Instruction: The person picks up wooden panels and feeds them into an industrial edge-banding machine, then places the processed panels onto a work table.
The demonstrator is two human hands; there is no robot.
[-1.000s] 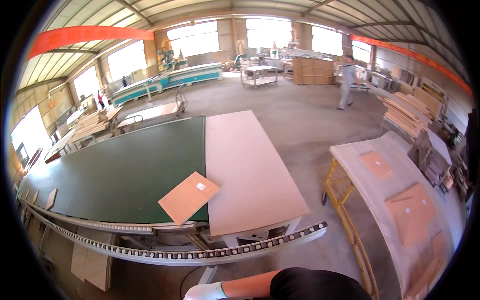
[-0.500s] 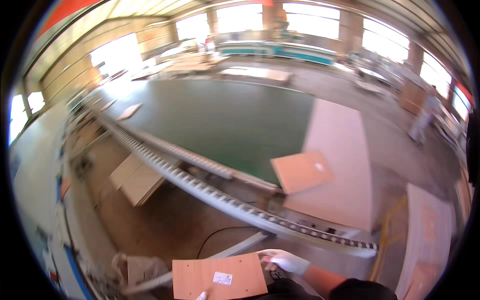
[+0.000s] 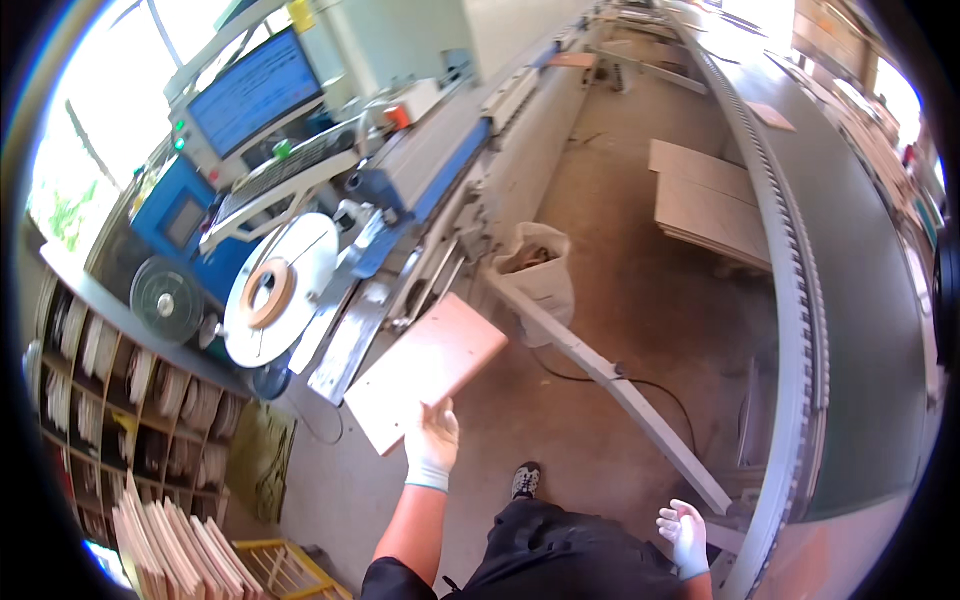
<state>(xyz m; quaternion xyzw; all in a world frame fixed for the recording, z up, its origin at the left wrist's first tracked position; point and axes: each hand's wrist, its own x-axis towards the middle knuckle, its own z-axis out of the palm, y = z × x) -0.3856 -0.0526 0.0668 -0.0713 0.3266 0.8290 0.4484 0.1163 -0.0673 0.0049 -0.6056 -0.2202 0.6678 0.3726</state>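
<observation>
A flat, rectangular wood-coloured board [image 3: 430,365] is in my gloved left hand [image 3: 433,440], which grips it by the near edge. The board is tilted, its far end reaching toward the machine's metal rail. No label shows on the face turned to me. Low on the right, my gloved right hand [image 3: 684,532] hangs beside the grey beam, palm partly up and fingers loosely bent apart, with nothing in it.
An edge-banding machine with a tape reel [image 3: 268,293] and a monitor [image 3: 255,92] stands left. A white sack [image 3: 545,285] and slanting grey beam [image 3: 620,385] lie ahead. A roller rail [image 3: 775,215] and green conveyor [image 3: 860,250] run right. Upright boards [image 3: 180,550] stand lower left.
My view has swung left from the conveyor to the machine. The board, earlier low in front of me with its labelled face up, is now held out in my left hand; my right hand is away from it.
</observation>
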